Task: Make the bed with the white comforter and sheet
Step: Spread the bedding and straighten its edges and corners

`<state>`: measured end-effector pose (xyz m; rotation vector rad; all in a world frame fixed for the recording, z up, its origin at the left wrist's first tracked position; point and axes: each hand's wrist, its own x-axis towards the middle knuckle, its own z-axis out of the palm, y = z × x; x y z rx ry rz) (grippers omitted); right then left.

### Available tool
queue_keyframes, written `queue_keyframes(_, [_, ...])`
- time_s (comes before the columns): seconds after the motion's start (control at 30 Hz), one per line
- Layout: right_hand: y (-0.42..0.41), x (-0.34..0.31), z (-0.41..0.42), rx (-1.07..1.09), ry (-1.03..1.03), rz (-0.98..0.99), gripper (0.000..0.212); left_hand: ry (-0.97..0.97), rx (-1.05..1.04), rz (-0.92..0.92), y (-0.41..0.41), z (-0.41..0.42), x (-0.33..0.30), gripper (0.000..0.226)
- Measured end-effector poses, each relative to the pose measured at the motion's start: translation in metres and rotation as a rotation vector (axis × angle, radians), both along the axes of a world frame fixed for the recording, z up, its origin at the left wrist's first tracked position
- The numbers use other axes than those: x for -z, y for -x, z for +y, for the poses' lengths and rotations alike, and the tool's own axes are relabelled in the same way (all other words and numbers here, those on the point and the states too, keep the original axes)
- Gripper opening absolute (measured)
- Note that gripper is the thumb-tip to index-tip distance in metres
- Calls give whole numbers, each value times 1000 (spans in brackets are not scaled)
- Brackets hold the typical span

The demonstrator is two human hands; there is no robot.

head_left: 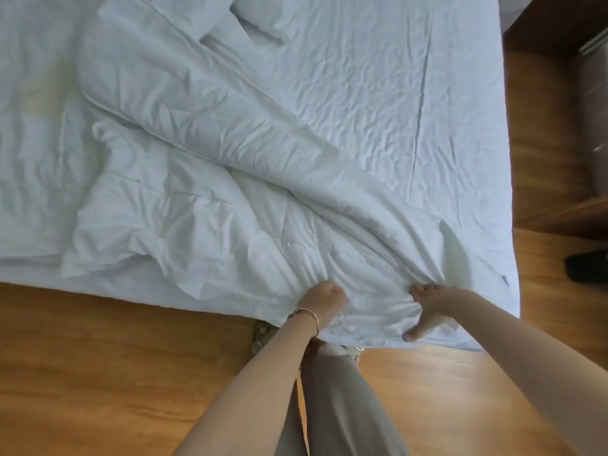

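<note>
Head view. Grip: left hand [324, 296] and right hand [427, 307] both curled into a gathered edge of the white comforter [204, 153], fabric bunched between them, probably for pulling it straight. Comforter: lay crumpled in a diagonal ridge running away from the grip. Sheet [378, 77]: wrinkled, exposed beyond and right of the hands. Pillow [260, 21]: far from the grip. Wooden floor [98, 357]: beneath the arms.

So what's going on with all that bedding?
A person stands at the edge of a bed, making it. Both hands grip the near edge of a bunched, crumpled white comforter: the left hand with a thin bracelet, the right hand beside it. The comforter lies twisted across the wrinkled white sheet, not yet spread flat.
</note>
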<state>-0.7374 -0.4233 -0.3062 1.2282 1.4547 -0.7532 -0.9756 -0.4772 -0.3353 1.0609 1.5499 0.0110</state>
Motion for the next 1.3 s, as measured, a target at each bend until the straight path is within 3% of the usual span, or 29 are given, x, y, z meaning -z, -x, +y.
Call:
queue_keyframes(0.07, [10, -10, 21, 33, -141, 123, 70, -235, -56, 176, 3, 9, 3, 23])
queue_keyframes(0.13, [15, -11, 35, -93, -501, 322, 49, -422, 61, 426, 2, 12, 7, 45])
queue_keyframes(0.17, [17, -8, 41, -168, -720, 419, 51, -447, 122, 450, -1, 14, 6, 59])
queue_keyframes(0.23, [19, -5, 55, -204, -1034, 487, 83, -416, 257, 409, -18, 17, 5, 81])
queue_keyframes(0.3, [8, -1, 74, 22, -981, 412, 119, -359, 364, 394, -42, 23, 6, 93])
queue_keyframes(0.37, [-13, 11, 86, 302, -750, 353, 124, -357, 291, 427, -62, 31, 7, 97])
queue_keyframes(0.4, [-22, 17, 88, 408, -658, 341, 112, -384, 187, 458, -69, 35, 8, 97])
queue_keyframes(0.47, [-38, 29, 78, 532, -630, 357, 66, -446, 31, 518, -76, 44, 8, 101])
queue_keyframes(0.6, [-94, 49, 34, 684, -758, 325, 21, -408, 256, 543, -87, 63, 9, 117])
queue_keyframes(0.77, [-176, 41, 34, 741, -859, 100, 28, -321, 555, 496, -119, 72, 25, 121])
queue_keyframes(0.9, [-152, 48, 40, 898, -928, 0, 37, -302, 627, 483, -124, 67, 34, 115])
queue_keyframes(1.0, [-111, 58, 20, 812, -1139, -88, 68, -342, 599, 403, -109, 59, 35, 112])
queue_keyframes(1.07, [-71, 60, 5, 685, -1178, 47, 87, -368, 529, 293, -91, 53, 33, 107])
queue_keyframes(1.17, [7, 65, -17, 335, -991, 353, 86, -434, 554, 330, -45, 46, 34, 90])
queue_keyframes(1.23, [62, 67, -29, 320, -789, 441, 81, -482, 623, 463, -4, 42, 37, 80])
queue_keyframes(1.3, [117, 63, -32, 393, -719, 394, 82, -474, 615, 539, 46, 36, 41, 75])
